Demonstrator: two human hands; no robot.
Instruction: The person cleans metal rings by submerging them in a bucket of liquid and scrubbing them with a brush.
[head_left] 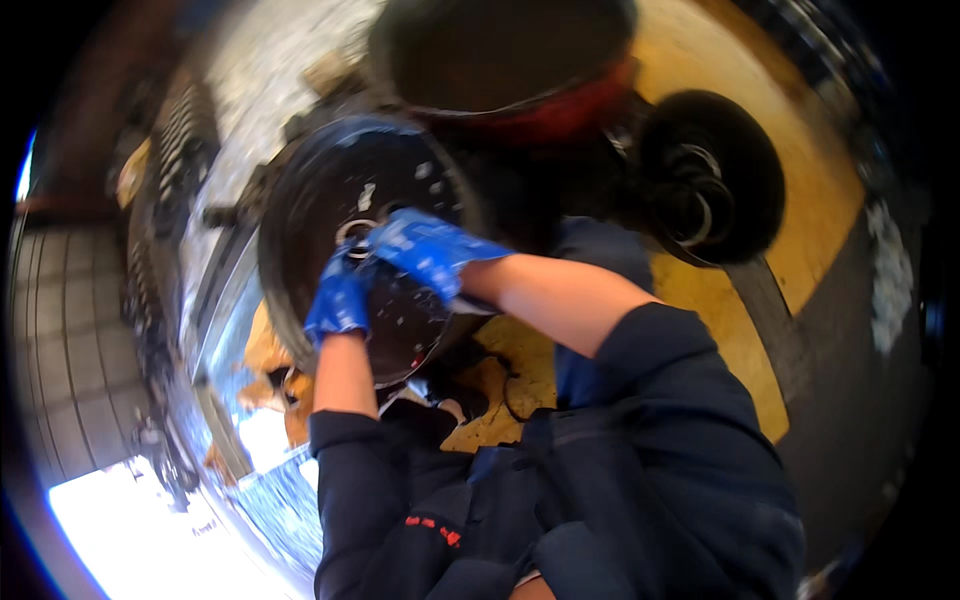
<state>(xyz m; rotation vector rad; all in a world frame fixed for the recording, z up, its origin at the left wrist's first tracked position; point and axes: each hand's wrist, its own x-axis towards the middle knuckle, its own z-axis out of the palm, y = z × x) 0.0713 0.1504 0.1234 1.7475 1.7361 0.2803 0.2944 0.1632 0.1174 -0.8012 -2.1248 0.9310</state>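
Both my hands wear blue gloves and meet over the middle of a large, dark, round drum [410,340] with a raised rim. A pale metal ring [343,230] sits near the drum's centre. My left hand [340,297] reaches it from the near side, its fingers drawn together at the ring's lower edge. From the right, my right hand [425,252] bends over the drum with its fingertips against the ring's right side. Blur and the gloves hide part of the fingers. Small light specks are scattered over the drum's dark face.
Beyond the drum stands a big round vessel [560,122] with a reddish outer wall. To the right is a black round part [755,190] with metal rings inside, on a yellow floor [690,300]. A coil spring [185,130] lies at the far left. A thin cable [510,385] runs near my feet.
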